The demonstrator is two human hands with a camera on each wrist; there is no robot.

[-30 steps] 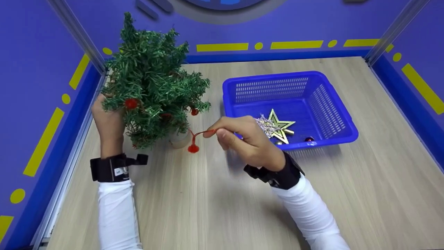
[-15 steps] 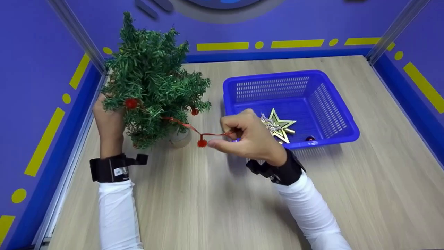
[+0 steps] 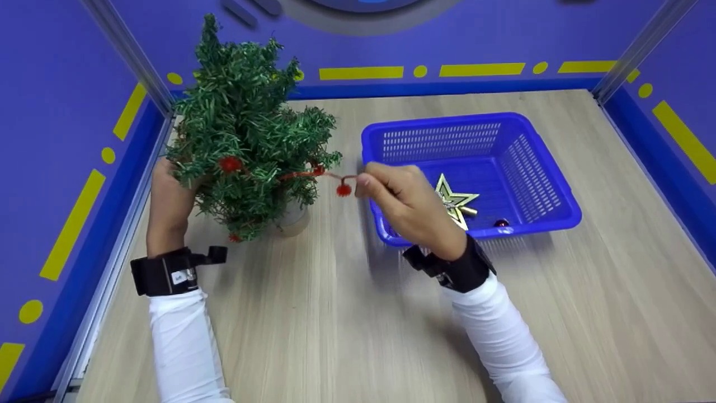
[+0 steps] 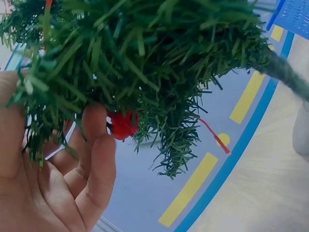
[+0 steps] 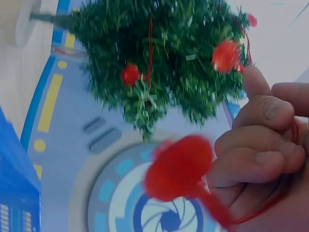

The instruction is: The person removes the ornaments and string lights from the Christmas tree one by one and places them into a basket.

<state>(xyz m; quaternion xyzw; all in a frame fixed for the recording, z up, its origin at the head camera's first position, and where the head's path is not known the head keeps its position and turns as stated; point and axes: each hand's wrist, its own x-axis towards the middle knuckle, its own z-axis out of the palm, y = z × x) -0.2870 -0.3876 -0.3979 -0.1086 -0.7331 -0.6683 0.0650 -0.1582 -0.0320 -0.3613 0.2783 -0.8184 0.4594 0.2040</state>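
A small artificial Christmas tree leans over its pale base at the left. My left hand grips the tree's foliage on its left side; part of the hand is hidden by the branches. Near those fingertips, the left wrist view shows a red ornament. My right hand, between tree and basket, holds a red cord stretched out from the branches. A red pom-pom hangs from the cord just left of the fingers. Other red pom-poms sit among the green needles.
A blue plastic basket stands right of the tree, its near left corner behind my right hand. Inside lie a gold star and a shiny red ball. Blue panels close off the back and sides of the wooden tabletop.
My right hand has moved up and to the right, drawing the red cord straighter and lifting its pom-pom. The tree has shifted slightly, while my left hand still holds it.
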